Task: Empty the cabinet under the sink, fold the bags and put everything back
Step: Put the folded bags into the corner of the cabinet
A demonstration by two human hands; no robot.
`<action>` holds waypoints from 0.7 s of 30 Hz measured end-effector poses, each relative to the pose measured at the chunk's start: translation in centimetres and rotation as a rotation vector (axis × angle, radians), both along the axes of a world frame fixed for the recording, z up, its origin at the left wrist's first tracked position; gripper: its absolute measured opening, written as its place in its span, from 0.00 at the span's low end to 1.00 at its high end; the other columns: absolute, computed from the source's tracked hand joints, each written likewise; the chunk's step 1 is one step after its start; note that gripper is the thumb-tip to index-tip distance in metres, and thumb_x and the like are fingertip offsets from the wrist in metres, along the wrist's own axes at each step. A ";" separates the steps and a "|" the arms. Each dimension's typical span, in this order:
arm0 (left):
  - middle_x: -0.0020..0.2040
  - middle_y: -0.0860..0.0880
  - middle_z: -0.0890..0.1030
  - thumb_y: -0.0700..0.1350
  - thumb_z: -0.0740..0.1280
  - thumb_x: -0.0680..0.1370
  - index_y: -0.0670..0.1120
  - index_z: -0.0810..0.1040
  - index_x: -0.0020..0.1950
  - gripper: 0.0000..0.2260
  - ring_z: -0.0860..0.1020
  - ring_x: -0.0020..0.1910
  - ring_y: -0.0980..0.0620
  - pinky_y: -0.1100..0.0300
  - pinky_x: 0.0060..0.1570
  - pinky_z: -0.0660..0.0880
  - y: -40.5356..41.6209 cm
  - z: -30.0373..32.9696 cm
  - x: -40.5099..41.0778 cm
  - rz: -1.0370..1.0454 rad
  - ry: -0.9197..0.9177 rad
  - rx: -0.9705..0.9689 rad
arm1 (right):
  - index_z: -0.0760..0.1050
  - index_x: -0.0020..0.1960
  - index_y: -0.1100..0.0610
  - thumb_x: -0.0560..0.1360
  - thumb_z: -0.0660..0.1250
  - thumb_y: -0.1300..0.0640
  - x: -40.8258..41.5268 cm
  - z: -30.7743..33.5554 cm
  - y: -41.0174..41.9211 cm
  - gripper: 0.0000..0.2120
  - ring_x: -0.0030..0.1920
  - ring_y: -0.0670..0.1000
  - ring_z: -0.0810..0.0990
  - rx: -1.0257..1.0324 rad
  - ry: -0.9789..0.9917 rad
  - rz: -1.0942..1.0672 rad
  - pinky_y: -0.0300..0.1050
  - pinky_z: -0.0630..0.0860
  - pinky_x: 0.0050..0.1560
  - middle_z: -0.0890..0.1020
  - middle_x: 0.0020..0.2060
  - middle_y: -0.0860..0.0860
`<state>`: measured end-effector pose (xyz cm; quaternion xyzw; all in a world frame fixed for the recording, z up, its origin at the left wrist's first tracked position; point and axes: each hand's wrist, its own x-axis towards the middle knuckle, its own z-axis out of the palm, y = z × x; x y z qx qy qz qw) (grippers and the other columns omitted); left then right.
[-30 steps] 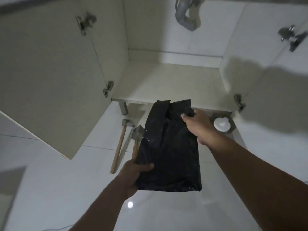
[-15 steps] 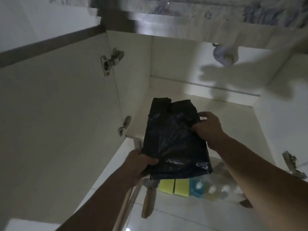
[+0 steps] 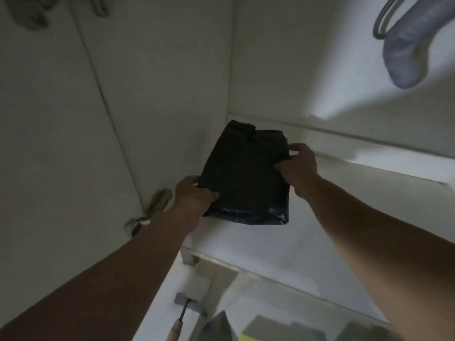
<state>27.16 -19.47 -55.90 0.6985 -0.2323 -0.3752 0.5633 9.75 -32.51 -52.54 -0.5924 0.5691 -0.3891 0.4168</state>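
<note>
Left grip (image 3: 194, 195) and right grip (image 3: 299, 166) pinching folded black bag (image 3: 243, 175) between them, over cabinet floor (image 3: 344, 193)

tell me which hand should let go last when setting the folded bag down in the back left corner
Right, probably: the right hand grips the black bag at its far edge, nearest the corner; the left hand holds the near edge.
</note>
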 end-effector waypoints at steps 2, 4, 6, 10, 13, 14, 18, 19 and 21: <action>0.56 0.42 0.78 0.30 0.72 0.69 0.40 0.74 0.60 0.21 0.78 0.52 0.41 0.49 0.56 0.77 -3.0 -1.5 0.8 0.027 -0.073 -0.014 | 0.67 0.68 0.55 0.71 0.69 0.69 1.1 -1.4 -3.1 0.28 0.53 0.54 0.77 -0.006 -0.012 0.028 0.46 0.75 0.48 0.76 0.58 0.58; 0.53 0.43 0.77 0.30 0.72 0.69 0.37 0.74 0.62 0.22 0.78 0.52 0.43 0.47 0.57 0.76 -6.0 -2.9 1.7 0.039 -0.126 -0.022 | 0.66 0.69 0.56 0.72 0.69 0.68 2.0 -2.6 -5.6 0.28 0.53 0.53 0.75 -0.027 0.001 0.053 0.45 0.73 0.48 0.75 0.61 0.58; 0.56 0.44 0.77 0.33 0.74 0.69 0.37 0.72 0.64 0.24 0.77 0.53 0.44 0.47 0.59 0.75 -8.8 -4.6 2.4 0.038 -0.178 -0.005 | 0.64 0.72 0.57 0.74 0.69 0.65 2.6 -4.0 -7.6 0.29 0.56 0.55 0.74 -0.043 0.064 0.076 0.44 0.71 0.50 0.73 0.64 0.59; 0.69 0.37 0.70 0.44 0.73 0.73 0.38 0.67 0.71 0.30 0.69 0.67 0.40 0.50 0.68 0.66 -10.8 -6.7 2.6 0.020 -0.650 0.072 | 0.62 0.73 0.60 0.78 0.66 0.55 3.4 -6.2 -8.0 0.27 0.66 0.61 0.70 -0.255 0.453 0.169 0.49 0.70 0.62 0.69 0.68 0.61; 0.74 0.38 0.64 0.49 0.64 0.78 0.40 0.65 0.73 0.26 0.63 0.72 0.39 0.49 0.70 0.61 -11.0 -7.9 1.8 -0.103 -1.009 -0.007 | 0.56 0.77 0.57 0.81 0.56 0.43 4.2 -8.4 -8.1 0.30 0.76 0.60 0.58 -0.331 0.594 0.344 0.56 0.61 0.73 0.59 0.76 0.57; 0.77 0.40 0.59 0.52 0.60 0.80 0.43 0.61 0.76 0.27 0.59 0.74 0.40 0.47 0.72 0.58 -11.1 -8.4 1.6 -0.178 -1.070 0.038 | 0.52 0.79 0.54 0.80 0.52 0.39 4.3 -9.1 -8.1 0.32 0.78 0.59 0.51 -0.316 0.675 0.412 0.59 0.55 0.75 0.53 0.79 0.55; 0.79 0.47 0.41 0.57 0.46 0.82 0.49 0.44 0.79 0.28 0.43 0.78 0.48 0.43 0.75 0.42 -11.1 -10.4 1.9 -0.402 -1.303 0.356 | 0.37 0.79 0.46 0.77 0.42 0.30 2.8 -11.9 -8.2 0.37 0.78 0.58 0.38 -0.266 1.030 0.550 0.65 0.43 0.75 0.38 0.79 0.50; 0.79 0.47 0.40 0.57 0.45 0.82 0.49 0.43 0.79 0.28 0.42 0.78 0.49 0.43 0.75 0.42 -11.0 -10.6 2.0 -0.416 -1.315 0.375 | 0.35 0.78 0.46 0.76 0.41 0.29 2.3 -12.4 -8.4 0.37 0.78 0.59 0.38 -0.257 1.077 0.555 0.66 0.42 0.74 0.38 0.79 0.50; 0.79 0.48 0.39 0.57 0.45 0.82 0.49 0.43 0.79 0.27 0.41 0.78 0.49 0.42 0.75 0.42 -11.0 -10.5 2.1 -0.439 -1.319 0.376 | 0.34 0.78 0.45 0.75 0.39 0.29 1.6 -12.6 -8.8 0.37 0.78 0.59 0.37 -0.254 1.133 0.571 0.67 0.42 0.74 0.37 0.79 0.50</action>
